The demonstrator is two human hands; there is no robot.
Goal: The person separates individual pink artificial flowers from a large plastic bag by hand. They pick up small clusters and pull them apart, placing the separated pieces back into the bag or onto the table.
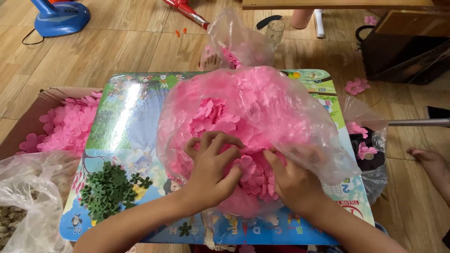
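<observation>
1. Looking down from the head camera, a clear plastic bag (262, 112) stuffed with pink foam flowers (220, 115) is seen lying on a colourful children's picture board (126, 122), which serves as the tabletop above a wooden floor (117, 42).
2. The left hand (211, 168) is pressed on the bag near its open mouth, fingers curled and spread, touching the pink flowers; whether anything is pinched between the fingers cannot be told.
3. The right hand (293, 180) is pushed into the bag's mouth, partly covered by the plastic film; its fingers are bent among the flowers, and a firm hold cannot be made out.
4. A small heap of green foam leaves (105, 192) is placed on the board, left of the left forearm and apart from the bag.
5. A cardboard box (47, 100) holding more pink flowers is set just beside the board's left edge.
6. A crumpled clear bag (28, 197) is seen at the lower left.
7. A second plastic bag with pink pieces (236, 44) is placed beyond the board's far edge.
8. A blue fan base (61, 18) is seen on the floor at the upper left.
9. Another person's bare foot (431, 164) is seen on the floor at the right edge.
</observation>
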